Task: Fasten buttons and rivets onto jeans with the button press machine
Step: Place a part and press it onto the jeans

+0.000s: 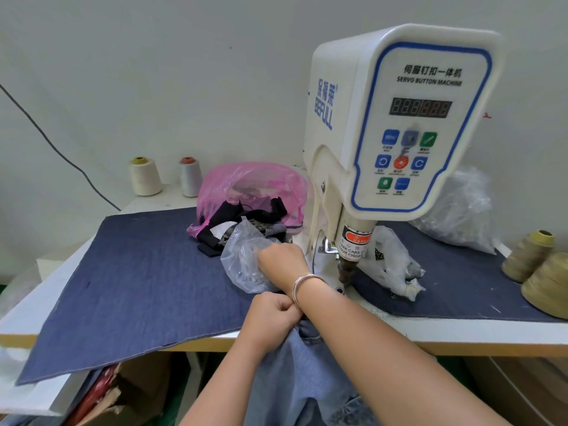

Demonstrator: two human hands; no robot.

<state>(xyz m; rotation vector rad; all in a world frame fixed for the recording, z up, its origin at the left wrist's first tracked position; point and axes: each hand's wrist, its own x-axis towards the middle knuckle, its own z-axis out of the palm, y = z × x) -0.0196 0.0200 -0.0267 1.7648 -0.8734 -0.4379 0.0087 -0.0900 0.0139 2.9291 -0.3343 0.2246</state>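
The left hand [275, 312] sits low and near the body, fingers curled into a tight fist with the knuckles up and the thumb tucked against the forefinger, pinching something at its right side. Its bare forearm runs down and left toward the bottom edge. The right hand [281, 259] reaches farther forward, crossing above the left, back of the hand up, fingers [264, 264] bent downward and away so their tips are hidden; whether they hold anything cannot be told. The right wrist carries a thin metal bangle [304, 285] and lies just beside the left fist. The right forearm stretches bare to the lower right corner.
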